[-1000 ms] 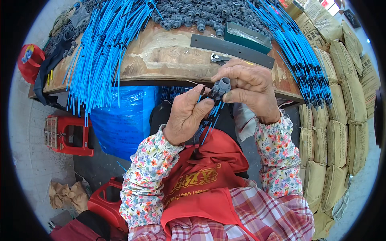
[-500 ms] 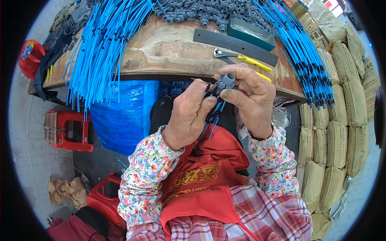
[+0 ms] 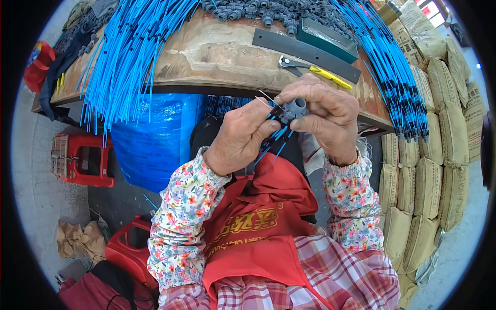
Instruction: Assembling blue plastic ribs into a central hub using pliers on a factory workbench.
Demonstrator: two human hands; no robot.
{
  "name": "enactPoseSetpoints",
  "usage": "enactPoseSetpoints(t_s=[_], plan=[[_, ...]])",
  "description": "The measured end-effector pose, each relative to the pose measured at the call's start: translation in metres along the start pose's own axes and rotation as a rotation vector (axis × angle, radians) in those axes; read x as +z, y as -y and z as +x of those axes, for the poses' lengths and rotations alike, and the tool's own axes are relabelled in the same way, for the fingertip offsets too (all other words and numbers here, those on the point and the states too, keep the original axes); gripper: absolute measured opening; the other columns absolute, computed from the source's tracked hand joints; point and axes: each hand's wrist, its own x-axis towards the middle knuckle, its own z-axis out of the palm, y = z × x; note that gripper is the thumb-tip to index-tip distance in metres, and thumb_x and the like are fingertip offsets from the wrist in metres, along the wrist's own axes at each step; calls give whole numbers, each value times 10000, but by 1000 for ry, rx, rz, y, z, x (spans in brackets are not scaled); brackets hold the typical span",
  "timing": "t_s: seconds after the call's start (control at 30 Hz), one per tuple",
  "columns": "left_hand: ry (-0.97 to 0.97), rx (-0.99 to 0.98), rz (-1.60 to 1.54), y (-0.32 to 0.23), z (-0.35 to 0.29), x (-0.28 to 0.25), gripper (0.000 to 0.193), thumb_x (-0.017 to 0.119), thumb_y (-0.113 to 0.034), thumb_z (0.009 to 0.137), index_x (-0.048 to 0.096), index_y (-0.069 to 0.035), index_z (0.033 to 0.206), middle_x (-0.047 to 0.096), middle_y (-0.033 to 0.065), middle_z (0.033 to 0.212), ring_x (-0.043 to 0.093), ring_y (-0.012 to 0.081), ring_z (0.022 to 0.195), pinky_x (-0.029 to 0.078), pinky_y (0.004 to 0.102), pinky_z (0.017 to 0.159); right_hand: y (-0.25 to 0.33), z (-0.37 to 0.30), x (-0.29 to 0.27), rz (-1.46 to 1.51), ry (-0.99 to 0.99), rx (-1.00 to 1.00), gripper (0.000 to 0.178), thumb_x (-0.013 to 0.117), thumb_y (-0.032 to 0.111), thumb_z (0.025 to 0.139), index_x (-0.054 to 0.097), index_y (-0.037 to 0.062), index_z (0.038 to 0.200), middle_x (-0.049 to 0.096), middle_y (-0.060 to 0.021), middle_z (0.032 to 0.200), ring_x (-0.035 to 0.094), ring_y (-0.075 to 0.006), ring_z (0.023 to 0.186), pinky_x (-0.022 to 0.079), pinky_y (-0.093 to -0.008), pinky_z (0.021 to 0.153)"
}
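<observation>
My right hand [image 3: 330,114] is closed around a grey plastic pipe fitting [image 3: 295,107], thumb and fingers on its sides, its round open end facing up. Close against it, my left hand [image 3: 238,137] pinches a bundle of thin blue tubes [image 3: 279,146] with black sleeves, which hang below the fingers over my lap. Two thin pale strands [image 3: 265,96] stick out at the upper left, between the left fingertips and the fitting. Where the tubes meet the fitting, my fingers partly hide the join.
Ahead stands a wooden table [image 3: 217,59] with cutting pliers [image 3: 289,63], a dark flat bar [image 3: 310,54], a green tray [image 3: 330,44] and a heap of grey fittings [image 3: 268,13]. Blue tubes [image 3: 126,57] overhang its edge. Stacked sacks [image 3: 431,150] stand right, red stools [image 3: 85,160] left.
The fitting and both hands have shifted slightly right in the picture. The thin strands, nearly level before, now slant upward to the left.
</observation>
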Motion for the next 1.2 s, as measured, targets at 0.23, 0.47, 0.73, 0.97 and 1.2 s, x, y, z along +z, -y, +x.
enactPoseSetpoints(t_s=[0.23, 0.47, 0.73, 0.97, 1.2], plan=[[-87, 41, 182, -12, 1, 7, 175, 605, -36, 856, 545, 32, 1005, 547, 194, 832, 587, 388, 753, 471, 439, 639, -1, 0, -2, 16, 44, 29, 331, 765, 26, 688, 696, -5, 1010, 669, -45, 922, 581, -152, 830, 463, -273, 750], [115, -96, 470, -24, -2, -1, 192, 589, -14, 840, 503, 22, 1008, 544, 210, 840, 594, 400, 744, 465, 466, 601, 11, -9, 11, -63, -113, 247, 334, 775, 61, 694, 704, 3, 1015, 672, -53, 912, 575, -136, 795, 453, -258, 699], [35, 24, -256, -5, 3, -10, 162, 667, -126, 861, 623, 30, 867, 527, 82, 744, 521, 213, 646, 413, 320, 580, 16, -5, 5, -23, -31, -30, 366, 794, 89, 674, 689, -41, 1000, 673, -107, 895, 606, -185, 812, 475, -286, 712], [73, -181, -474, -11, -2, -6, 211, 707, -159, 850, 631, 30, 795, 522, 20, 714, 467, 88, 650, 394, 263, 578, 23, -4, -8, -154, 114, -125, 367, 802, 113, 660, 697, -45, 973, 675, -132, 899, 628, -228, 832, 491, -314, 730], [-73, -419, -726, -20, -4, 6, 128, 762, -49, 776, 646, -14, 818, 571, -25, 657, 516, 28, 582, 399, 208, 504, 21, -7, -14, -51, 96, -110, 379, 800, 155, 666, 695, -58, 963, 683, -145, 894, 621, -250, 837, 486, -348, 752]])
